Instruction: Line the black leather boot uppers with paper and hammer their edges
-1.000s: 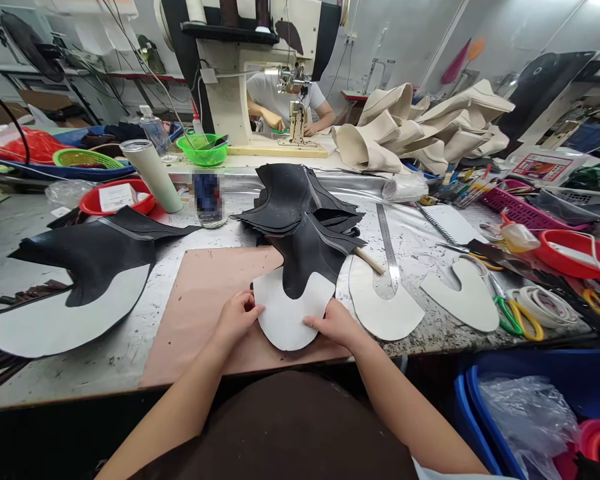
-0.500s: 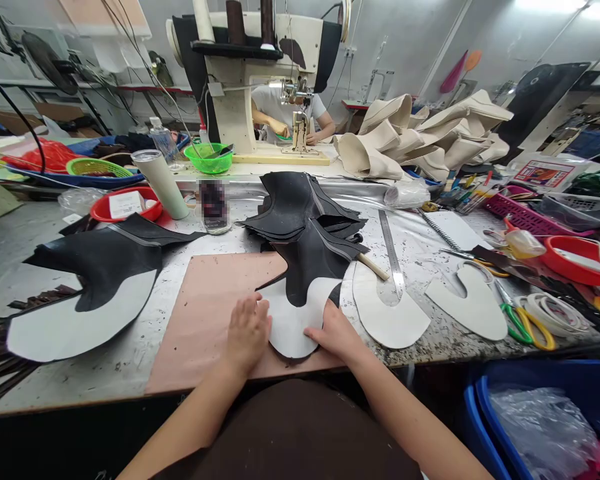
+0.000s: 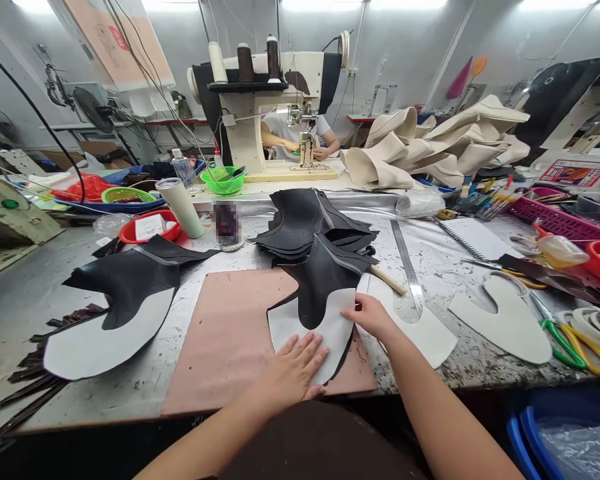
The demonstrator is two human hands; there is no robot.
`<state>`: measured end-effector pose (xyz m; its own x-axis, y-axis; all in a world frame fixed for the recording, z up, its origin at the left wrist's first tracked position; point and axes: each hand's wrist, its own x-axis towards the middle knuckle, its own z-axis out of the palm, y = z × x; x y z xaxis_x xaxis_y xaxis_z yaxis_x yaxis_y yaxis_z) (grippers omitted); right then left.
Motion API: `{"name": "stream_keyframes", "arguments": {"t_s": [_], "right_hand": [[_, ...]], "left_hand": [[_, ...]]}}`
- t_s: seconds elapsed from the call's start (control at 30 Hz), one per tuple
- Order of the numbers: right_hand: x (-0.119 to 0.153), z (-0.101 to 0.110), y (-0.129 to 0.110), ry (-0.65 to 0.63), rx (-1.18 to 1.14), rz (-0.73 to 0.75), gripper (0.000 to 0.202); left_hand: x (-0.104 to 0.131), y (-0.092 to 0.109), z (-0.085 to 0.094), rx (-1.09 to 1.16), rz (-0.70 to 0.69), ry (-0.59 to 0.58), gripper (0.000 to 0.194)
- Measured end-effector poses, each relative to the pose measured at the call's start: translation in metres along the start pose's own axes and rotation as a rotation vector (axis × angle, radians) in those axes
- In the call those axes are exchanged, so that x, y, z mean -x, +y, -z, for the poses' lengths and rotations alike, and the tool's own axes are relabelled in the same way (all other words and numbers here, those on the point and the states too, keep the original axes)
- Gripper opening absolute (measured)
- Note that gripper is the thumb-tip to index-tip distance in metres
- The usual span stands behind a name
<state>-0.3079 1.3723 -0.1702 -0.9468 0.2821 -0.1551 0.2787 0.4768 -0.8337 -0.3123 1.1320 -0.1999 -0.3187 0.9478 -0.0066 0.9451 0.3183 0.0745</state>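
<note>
Just below the middle of the frame, a curved white piece (image 3: 336, 333) lies on a black piece (image 3: 316, 277), partly over a pink sheet (image 3: 225, 333) on the bench (image 3: 125, 403). The left hand (image 3: 295, 372) presses flat on the white piece, fingers extended. The right hand (image 3: 377, 316) pinches its right edge, thumb on top. A black stack (image 3: 297, 215) sits around the frame's centre.

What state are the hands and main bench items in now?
Left bare hand: spread palm-down on the white U-shaped piece.
Right bare hand: pinching that piece's right edge.
White U-shaped piece: lying over the glossy black curved piece.
Pink rectangular sheet: flat, partly covered.
Slim steel ruler: lying flat.
Round green plastic bowl: upright, contents unclear.
White spiral notebook: lying flat.
</note>
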Motion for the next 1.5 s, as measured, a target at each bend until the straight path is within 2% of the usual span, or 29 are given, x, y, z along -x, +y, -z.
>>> {"name": "stream_keyframes", "arguments": {"t_s": [0.13,0.27,0.33,0.47,0.63,0.7,0.77,0.87,0.97,1.03,1.1,1.17,1.23,1.33,1.4,1.5], "right_hand": [[-0.011,0.004,0.006,0.046,0.006,0.012,0.015],[-0.019,-0.001,0.011,0.125,0.022,0.006,0.010],[-0.022,-0.005,0.014,0.153,0.018,0.002,0.011],[-0.026,-0.009,0.019,0.182,0.015,0.008,0.019],[-0.019,-0.013,0.011,0.287,0.099,0.047,0.042],[-0.009,-0.019,0.004,0.335,0.174,0.121,0.044],[0.003,-0.029,0.000,0.298,0.288,0.254,0.040],[0.021,-0.045,0.001,0.160,0.443,0.409,0.040],[0.031,-0.052,0.006,0.070,0.567,0.385,0.054],[0.031,-0.052,0.008,0.039,0.637,0.336,0.072],[0.030,-0.049,0.006,0.018,0.668,0.302,0.079],[0.031,-0.048,0.000,0.008,0.676,0.295,0.079],[0.037,-0.051,-0.010,0.022,0.671,0.348,0.072],[0.055,-0.066,-0.022,-0.024,0.628,0.607,0.056],[0.066,-0.080,-0.023,-0.093,0.589,0.761,0.053],[0.075,-0.093,-0.018,-0.150,0.585,0.805,0.061]], "left_hand": [[-0.013,0.001,0.018,-0.032,-0.020,0.030,0.061],[-0.036,0.004,0.033,-0.030,0.023,0.045,0.029],[-0.044,0.005,0.031,-0.020,0.051,0.093,0.025],[-0.046,0.003,0.017,-0.005,0.063,0.213,0.040],[-0.045,-0.001,0.014,0.031,0.043,0.093,0.046],[-0.047,-0.001,0.016,0.057,0.045,0.069,0.045],[-0.048,-0.001,0.018,0.092,0.052,0.069,0.045],[-0.044,-0.006,0.015,0.202,0.062,0.096,0.040],[-0.032,-0.016,0.008,0.295,0.163,0.194,0.034],[-0.024,-0.023,0.005,0.220,0.286,0.251,0.038],[-0.018,-0.028,0.004,0.090,0.394,0.222,0.056],[-0.017,-0.031,0.007,0.011,0.456,0.143,0.068],[-0.018,-0.035,0.013,-0.010,0.468,0.092,0.061],[-0.021,-0.041,0.018,-0.034,0.456,0.088,0.046],[-0.021,-0.044,0.019,-0.041,0.411,0.074,0.047],[-0.020,-0.049,0.019,0.012,0.354,-0.005,0.054]]}}
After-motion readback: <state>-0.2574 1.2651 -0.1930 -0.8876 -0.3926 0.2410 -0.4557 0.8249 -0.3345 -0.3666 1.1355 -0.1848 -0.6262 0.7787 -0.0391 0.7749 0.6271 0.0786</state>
